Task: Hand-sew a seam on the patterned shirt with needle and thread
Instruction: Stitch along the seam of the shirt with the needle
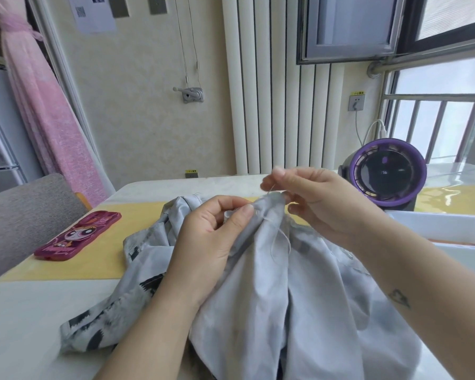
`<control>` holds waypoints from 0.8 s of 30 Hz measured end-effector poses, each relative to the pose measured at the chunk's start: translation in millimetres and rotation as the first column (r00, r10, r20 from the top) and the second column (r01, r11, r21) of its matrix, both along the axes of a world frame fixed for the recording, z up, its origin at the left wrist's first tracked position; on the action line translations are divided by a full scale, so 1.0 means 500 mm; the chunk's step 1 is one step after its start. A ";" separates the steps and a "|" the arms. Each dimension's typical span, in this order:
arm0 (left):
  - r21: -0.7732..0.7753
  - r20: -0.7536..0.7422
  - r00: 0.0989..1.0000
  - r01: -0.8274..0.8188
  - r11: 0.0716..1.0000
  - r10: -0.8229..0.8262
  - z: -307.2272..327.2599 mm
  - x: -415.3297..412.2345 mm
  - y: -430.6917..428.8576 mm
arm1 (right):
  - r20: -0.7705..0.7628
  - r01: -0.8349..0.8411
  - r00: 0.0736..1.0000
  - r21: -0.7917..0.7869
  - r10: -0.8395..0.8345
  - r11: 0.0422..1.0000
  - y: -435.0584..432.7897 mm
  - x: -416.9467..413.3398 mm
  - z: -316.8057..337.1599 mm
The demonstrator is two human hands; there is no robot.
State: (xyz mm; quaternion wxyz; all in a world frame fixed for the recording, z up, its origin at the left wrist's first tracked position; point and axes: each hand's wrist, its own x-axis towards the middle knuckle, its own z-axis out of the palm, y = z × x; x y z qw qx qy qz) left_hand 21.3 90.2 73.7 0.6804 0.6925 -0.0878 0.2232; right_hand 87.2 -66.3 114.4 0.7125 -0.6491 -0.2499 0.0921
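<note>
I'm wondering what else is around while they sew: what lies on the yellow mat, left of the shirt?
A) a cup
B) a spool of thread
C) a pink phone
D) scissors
C: a pink phone with a cartoon face on its case lies flat on the yellow mat, left of the shirt.

A thin line (270,190) runs from the right hand's (313,204) fingertips to the shirt's (258,297) raised fold, too fine to tell whether it is needle or thread (281,242). What those fingertips pinch cannot be made out. The left hand (209,237) hides the cloth under it. Below both wrists the shirt runs off the bottom edge. Right of the right hand a white box (450,229) is cut by the frame. Behind that hand the fan's (387,174) lower left is hidden.
</note>
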 end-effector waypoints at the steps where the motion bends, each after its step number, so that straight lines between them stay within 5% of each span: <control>1: -0.008 0.003 1.000 -0.002 1.000 0.002 0.000 0.001 0.000 | -0.099 0.001 0.995 0.119 0.011 0.993 -0.002 0.005 0.003; 4: 0.001 -0.001 1.000 -0.014 1.000 0.014 -0.001 0.002 0.002 | -0.489 0.082 0.848 0.504 0.206 0.860 -0.007 0.008 0.016; 6: 0.013 -0.003 1.000 -0.019 1.000 0.019 -0.001 0.001 0.002 | -0.568 0.168 0.787 0.574 0.241 0.802 -0.011 0.010 0.017; 16: 0.003 -0.008 1.000 -0.019 1.000 0.019 0.004 -0.005 0.000 | -0.441 0.371 0.887 0.497 -0.139 0.785 -0.030 0.053 -0.010; 24: 0.010 -0.004 0.999 -0.038 0.999 0.038 0.004 -0.003 0.001 | -0.204 0.301 0.950 0.390 -0.238 0.870 -0.018 0.039 -0.005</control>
